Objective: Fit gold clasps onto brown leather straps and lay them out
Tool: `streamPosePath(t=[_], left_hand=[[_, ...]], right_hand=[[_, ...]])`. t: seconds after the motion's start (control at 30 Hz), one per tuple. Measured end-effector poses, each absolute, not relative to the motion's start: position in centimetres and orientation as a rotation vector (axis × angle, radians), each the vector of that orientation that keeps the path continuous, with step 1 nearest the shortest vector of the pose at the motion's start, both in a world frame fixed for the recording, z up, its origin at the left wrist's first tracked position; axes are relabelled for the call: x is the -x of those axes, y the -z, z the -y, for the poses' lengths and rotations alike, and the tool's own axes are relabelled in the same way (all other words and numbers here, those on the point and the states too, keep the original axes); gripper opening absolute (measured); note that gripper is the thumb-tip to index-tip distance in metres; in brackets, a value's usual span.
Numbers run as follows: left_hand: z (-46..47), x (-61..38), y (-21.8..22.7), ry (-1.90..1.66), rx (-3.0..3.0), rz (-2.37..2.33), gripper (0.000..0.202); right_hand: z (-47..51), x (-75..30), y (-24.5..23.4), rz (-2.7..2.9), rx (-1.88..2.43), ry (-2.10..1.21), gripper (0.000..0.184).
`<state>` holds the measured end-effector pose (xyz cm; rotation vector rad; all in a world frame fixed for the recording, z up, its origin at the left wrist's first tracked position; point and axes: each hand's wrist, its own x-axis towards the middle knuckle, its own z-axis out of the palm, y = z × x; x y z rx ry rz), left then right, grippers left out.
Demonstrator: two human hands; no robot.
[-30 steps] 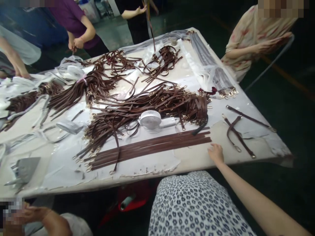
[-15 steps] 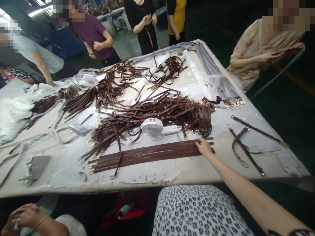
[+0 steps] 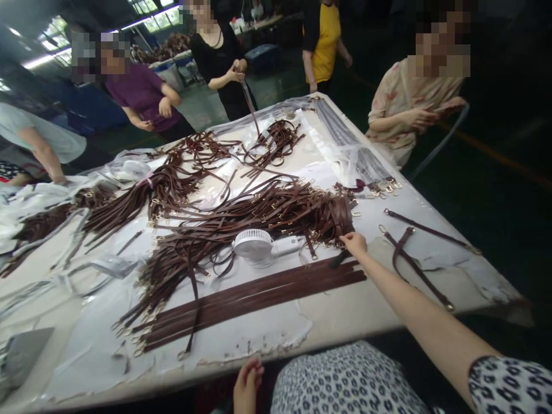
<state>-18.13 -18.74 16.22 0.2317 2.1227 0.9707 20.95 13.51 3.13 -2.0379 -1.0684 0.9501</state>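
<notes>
The heap of brown straps (image 3: 267, 210) lies mid-table; take it as the dial's centre, with twelve at the far side. At its four o'clock end is the right hand (image 3: 356, 244), fingertips drawn together at the heap's edge; I cannot tell whether a strap is pinched between them. One strap by its very end, thumb opposite fingers, would probably come away cleaner than a clump, and drawing it out along its length should spare the metal clasps (image 3: 356, 214) from hooking neighbours.

At six o'clock a white fan (image 3: 252, 246) sits against the heap's near side (a likely snag, so best steered around). Beyond it, toward the wearer, runs a row of flat straps (image 3: 259, 299), crossed near its left end by a single strap (image 3: 197, 305); a low, sweeping sleeve could upset that order.

Farther out at six, by the edge of the table (image 3: 336, 313), is the left hand (image 3: 248, 382), loosely curled; whether it holds anything is unclear. It seems well placed to steady the row. Loose straps (image 3: 426, 276) lie apart, toward four.
</notes>
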Motion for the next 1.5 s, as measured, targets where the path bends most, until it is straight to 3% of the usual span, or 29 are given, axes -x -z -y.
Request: streamPosePath(t=[0.27,0.67,0.9,1.0,1.17,1.23,1.5], left_hand=[[9.0,10.6,-15.0,-0.867,-0.504,-1.571,0.042],[11.5,5.1,-13.3,-0.683,-0.493,-1.421,0.04],[9.2,6.0,-14.2,-0.819,-0.402,-1.393,0.059],[6.4,3.1,-14.3,-0.885,-0.326,-1.301,0.063],[1.4,-0.9,-14.8,-0.917,-0.146,-1.103,0.029],[0.2,-0.7,-15.4,-0.972,-0.083,-1.03,0.025],[-0.5,0.4,-17.2,-1.015,-0.041,-0.851,0.049]], right_hand=[[-5.2,-19.5,-2.7,0.913,1.859,-1.132,0.024],[-13.9,-13.4,-2.9,1.217,2.045,-1.075,0.026],[-2.1,-12.1,-8.7,1.552,1.885,-1.13,0.018],[5.0,-13.1,-11.8,1.711,1.762,-1.186,0.023],[11.1,-16.9,-16.0,1.858,1.635,-1.26,0.023],[11.4,-18.3,-17.4,1.791,1.579,-1.249,0.023],[10.8,-17.3,-22.1,1.204,1.256,-1.324,0.018]])
